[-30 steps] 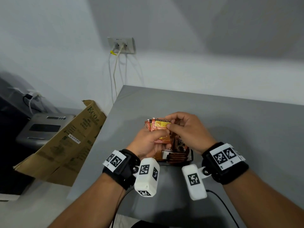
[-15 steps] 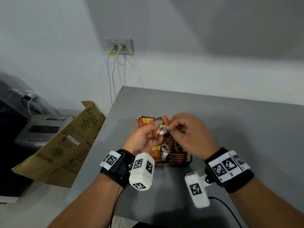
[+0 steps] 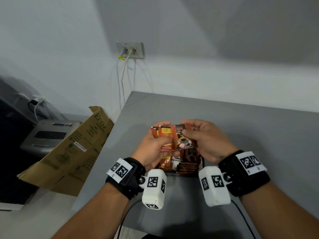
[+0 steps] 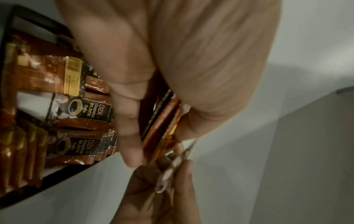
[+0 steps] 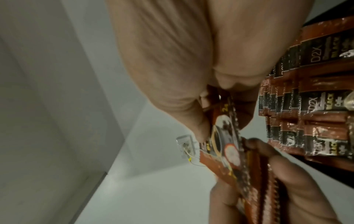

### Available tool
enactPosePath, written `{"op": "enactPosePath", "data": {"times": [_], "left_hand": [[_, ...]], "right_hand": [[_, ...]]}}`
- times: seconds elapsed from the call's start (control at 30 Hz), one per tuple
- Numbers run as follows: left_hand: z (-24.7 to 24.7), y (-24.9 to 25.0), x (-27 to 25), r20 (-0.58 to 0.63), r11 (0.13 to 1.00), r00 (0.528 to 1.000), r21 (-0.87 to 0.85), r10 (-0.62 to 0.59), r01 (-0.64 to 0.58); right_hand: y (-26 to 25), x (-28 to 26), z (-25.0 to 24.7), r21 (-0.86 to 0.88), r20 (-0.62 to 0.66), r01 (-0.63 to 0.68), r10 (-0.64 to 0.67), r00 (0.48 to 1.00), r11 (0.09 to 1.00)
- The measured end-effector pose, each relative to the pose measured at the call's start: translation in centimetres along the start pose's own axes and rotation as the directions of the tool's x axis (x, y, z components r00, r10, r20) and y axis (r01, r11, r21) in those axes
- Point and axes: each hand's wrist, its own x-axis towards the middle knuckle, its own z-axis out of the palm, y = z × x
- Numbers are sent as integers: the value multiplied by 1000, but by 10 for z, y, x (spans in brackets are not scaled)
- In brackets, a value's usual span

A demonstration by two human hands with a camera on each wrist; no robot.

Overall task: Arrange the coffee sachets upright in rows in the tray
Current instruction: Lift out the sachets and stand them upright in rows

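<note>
Over the black tray [image 3: 203, 165] my left hand [image 3: 156, 147] grips a fan of several orange-brown coffee sachets [image 3: 164, 135]. My right hand [image 3: 193, 133] pinches the frontmost one, a D2X black coffee sachet [image 3: 182, 138], face towards me. In the left wrist view the bunch of sachets [image 4: 162, 121] sits edge-on between thumb and fingers. The right wrist view shows the pinched sachet [image 5: 226, 136] with its cup picture. Rows of upright sachets [image 4: 76, 106] stand in the tray [image 4: 38, 24] below; more of these rows [image 5: 316, 94] show in the right wrist view.
The tray stands on a grey table [image 3: 250, 135] near its left edge. A folded cardboard box [image 3: 69, 152] leans beside the table, with a grey machine [image 3: 48, 135] behind it. A wall socket [image 3: 130, 50] with hanging cables is at the back.
The right hand has turned the front sachet so its printed face shows. The left hand's bunch has spread into a wider fan and stays above the tray.
</note>
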Motion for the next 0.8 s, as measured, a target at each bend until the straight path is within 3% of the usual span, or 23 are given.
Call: {"op": "enactPosePath", "data": {"times": [0.17, 0.27, 0.33, 0.4, 0.43, 0.47, 0.53, 0.6, 0.7, 0.8], "left_hand": [[4, -4, -1, 49, 994, 998, 106, 31, -36], [4, -6, 0, -20, 993, 1000, 113, -24, 26], [0, -7, 1, -47, 995, 995, 32, -93, 95], [-4, -3, 3, -63, 988, 989, -87, -134, 129], [-5, 0, 3, -65, 984, 989, -125, -135, 126], [-6, 1, 5, -72, 985, 991, -134, -115, 105], [-9, 6, 8, -158, 995, 987, -94, -41, 27], [-14, 11, 11, -210, 999, 977, -34, 19, -27], [-16, 12, 12, -215, 987, 970, 133, 116, -89], [-2, 6, 8, -113, 985, 989, 152, 95, -77]], "right_hand": [[5, -3, 9, -39, 14, -69, 70, 997, 997], [4, -5, 9, -181, -11, 64, -67, 998, 981], [-3, -8, 5, -440, -18, 249, -286, 958, 863], [-11, -11, 2, -677, 75, 374, -446, 892, 634], [-12, -13, 1, -745, 144, 397, -452, 881, 536], [-10, -14, 0, -771, 196, 399, -411, 890, 496], [-2, -17, -3, -756, 214, 337, -275, 937, 561], [-1, -19, -7, -687, 179, 281, -219, 959, 670], [-7, -12, -3, -421, 19, 166, -174, 985, 892], [-2, 0, 9, -454, -76, 99, -150, 986, 885]]}}
